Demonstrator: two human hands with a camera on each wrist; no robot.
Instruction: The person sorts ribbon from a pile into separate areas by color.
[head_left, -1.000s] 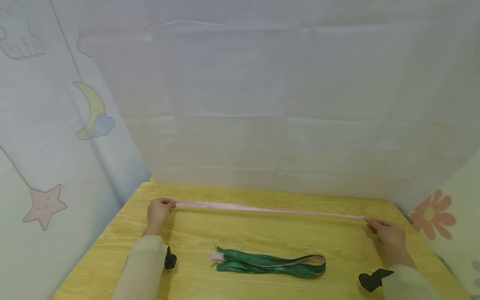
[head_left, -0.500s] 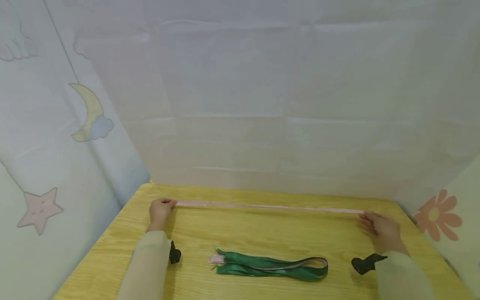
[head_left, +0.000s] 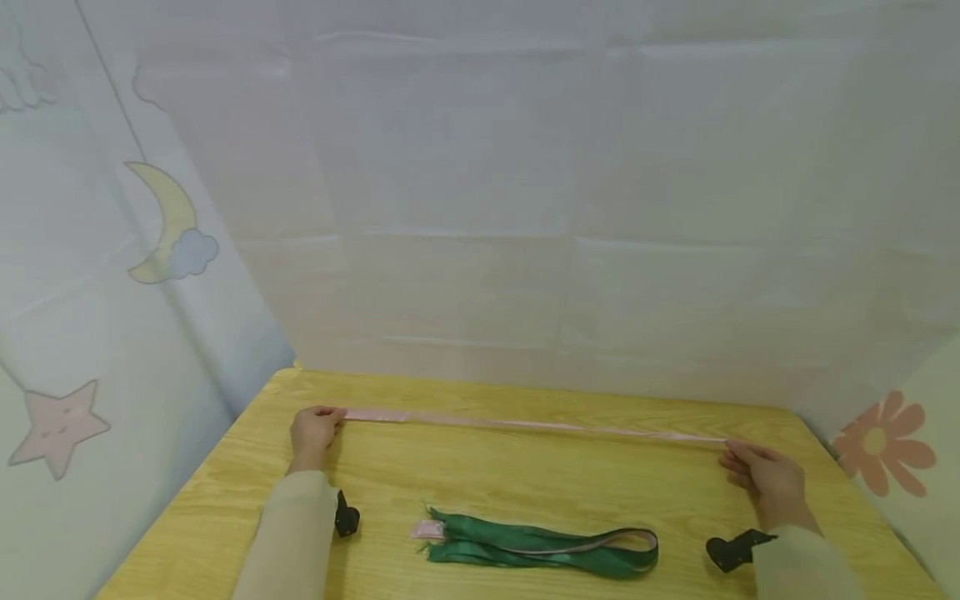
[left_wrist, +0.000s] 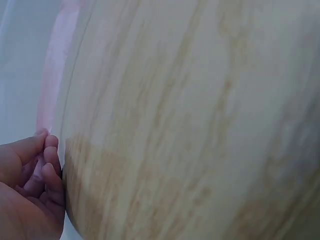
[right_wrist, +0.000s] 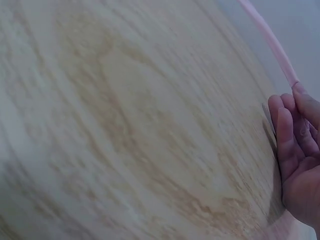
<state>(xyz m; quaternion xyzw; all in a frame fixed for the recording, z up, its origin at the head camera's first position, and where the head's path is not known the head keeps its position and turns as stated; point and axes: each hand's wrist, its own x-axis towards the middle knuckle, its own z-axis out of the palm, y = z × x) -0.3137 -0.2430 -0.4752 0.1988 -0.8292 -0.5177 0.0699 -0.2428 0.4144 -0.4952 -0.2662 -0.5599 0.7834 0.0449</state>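
Note:
A long pink ribbon (head_left: 525, 426) stretches nearly straight across the far part of the table in the head view. My left hand (head_left: 313, 432) pinches its left end between thumb and fingers; the left wrist view shows the ribbon (left_wrist: 59, 60) running up from the thumb tip of that hand (left_wrist: 32, 190). At the other end my right hand (head_left: 771, 477) pinches it, narrow and twisted there. In the right wrist view, the ribbon (right_wrist: 272, 42) leaves the thumb and finger of the right hand (right_wrist: 300, 150), the other fingers loosely bent.
A folded bundle of green ribbon (head_left: 517, 542), with pink ribbon in it and frayed ends at left, lies on the wooden table (head_left: 585, 492) between the forearms. Black wrist pieces (head_left: 738, 550) stick out from the sleeves. A pale curtain (head_left: 465, 192) hangs behind the table.
Both hands keep hold of the pink ribbon, which stays stretched. The right hand rose slightly, then came down again in the view. The green bundle stays in place.

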